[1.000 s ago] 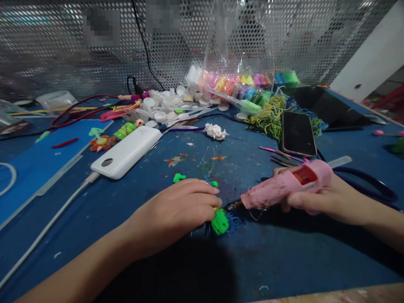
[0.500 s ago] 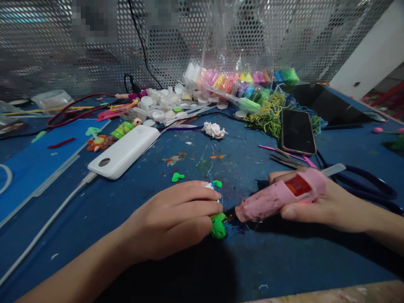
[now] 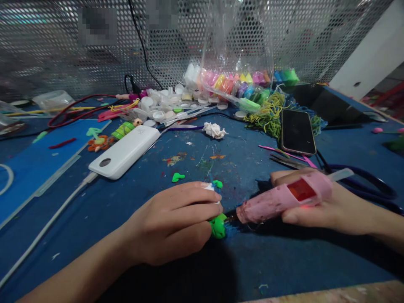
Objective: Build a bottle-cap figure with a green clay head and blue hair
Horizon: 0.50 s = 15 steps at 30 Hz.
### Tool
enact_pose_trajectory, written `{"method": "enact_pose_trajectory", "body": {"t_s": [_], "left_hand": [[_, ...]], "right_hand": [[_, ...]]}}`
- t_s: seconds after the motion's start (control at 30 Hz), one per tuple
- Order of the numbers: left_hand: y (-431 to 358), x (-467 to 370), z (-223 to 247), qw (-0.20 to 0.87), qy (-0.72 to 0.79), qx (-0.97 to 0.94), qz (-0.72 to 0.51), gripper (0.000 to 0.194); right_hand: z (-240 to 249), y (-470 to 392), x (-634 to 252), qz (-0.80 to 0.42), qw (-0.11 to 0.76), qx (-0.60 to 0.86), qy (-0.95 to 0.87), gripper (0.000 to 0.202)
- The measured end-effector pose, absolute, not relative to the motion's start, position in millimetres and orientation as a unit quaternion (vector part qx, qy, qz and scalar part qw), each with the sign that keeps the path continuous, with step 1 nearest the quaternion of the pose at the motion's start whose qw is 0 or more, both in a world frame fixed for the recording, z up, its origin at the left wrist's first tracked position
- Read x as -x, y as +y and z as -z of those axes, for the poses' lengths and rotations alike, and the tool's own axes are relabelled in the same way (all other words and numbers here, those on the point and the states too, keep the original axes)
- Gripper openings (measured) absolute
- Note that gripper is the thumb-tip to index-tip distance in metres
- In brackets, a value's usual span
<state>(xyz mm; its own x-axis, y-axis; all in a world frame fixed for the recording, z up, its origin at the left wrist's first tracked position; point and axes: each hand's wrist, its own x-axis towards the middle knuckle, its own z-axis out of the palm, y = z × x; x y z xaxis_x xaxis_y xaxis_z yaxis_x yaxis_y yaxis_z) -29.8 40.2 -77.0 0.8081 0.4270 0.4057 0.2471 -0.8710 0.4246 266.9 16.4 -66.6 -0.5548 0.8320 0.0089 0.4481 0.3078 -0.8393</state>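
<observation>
My left hand is closed over a small green and white clay figure low on the blue table; the fingers hide most of it. Green clay shows below the fingertips and a green bit above them. In my right hand lies a pink hot glue gun, tilted with its dark nozzle pointing left at the figure's right side. A clear glue stick sticks out of its back end. Whether the nozzle touches the clay I cannot tell. A loose green clay piece lies beyond my left hand.
A white power bank with a cable lies left, beside a blue folder. Scissors and a phone are at right. Crumpled white clay, yarn, white lids and bagged coloured clay sit farther back.
The glue gun in my right hand has shifted slightly right, and its glue stick end has moved a little right and down. My left hand stays nearly still on the figure.
</observation>
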Motion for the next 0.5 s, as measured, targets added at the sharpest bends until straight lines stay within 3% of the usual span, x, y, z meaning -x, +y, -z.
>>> {"method": "enact_pose_trajectory", "body": {"t_s": [0.17, 0.4, 0.5], "left_hand": [[38, 25, 73, 0.169, 0.159, -0.936, -0.263, 0.028], [22, 11, 64, 0.173, 0.154, -0.944, -0.233, 0.020], [18, 12, 61, 0.165, 0.160, -0.944, -0.237, 0.023]], "right_hand": [[65, 24, -275, -0.226, 0.219, 0.407, -0.858, 0.019], [82, 46, -274, -0.262, 0.286, 0.537, -0.749, 0.030], [76, 41, -276, -0.188, 0.383, 0.555, -0.715, 0.034]]}}
